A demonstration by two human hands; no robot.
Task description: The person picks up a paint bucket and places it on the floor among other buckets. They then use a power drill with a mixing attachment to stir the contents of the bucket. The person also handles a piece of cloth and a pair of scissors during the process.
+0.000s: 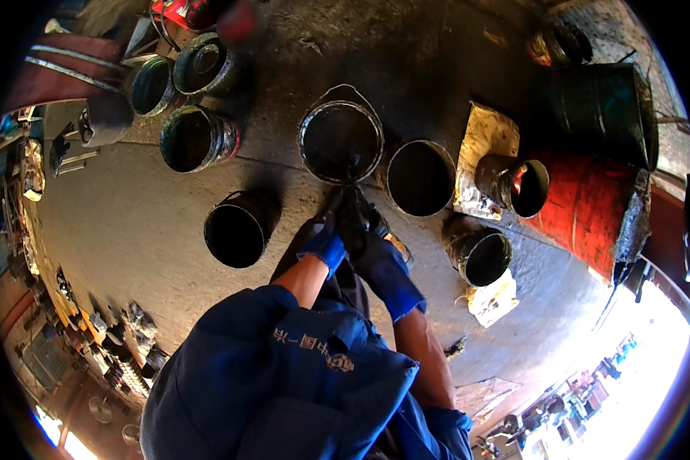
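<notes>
Both my hands wear blue gloves blackened at the fingers. My left hand and my right hand are closed together around a dark, grimy object held just in front of a round metal bucket full of black liquid. What the object is I cannot tell; it is black and partly hidden by my fingers. My blue sleeves come up from the lower edge.
Several dirty buckets stand on the concrete floor: one at the left, one beside the middle bucket, others at the back left and right. A red drum lies at the right, a dark green drum behind it.
</notes>
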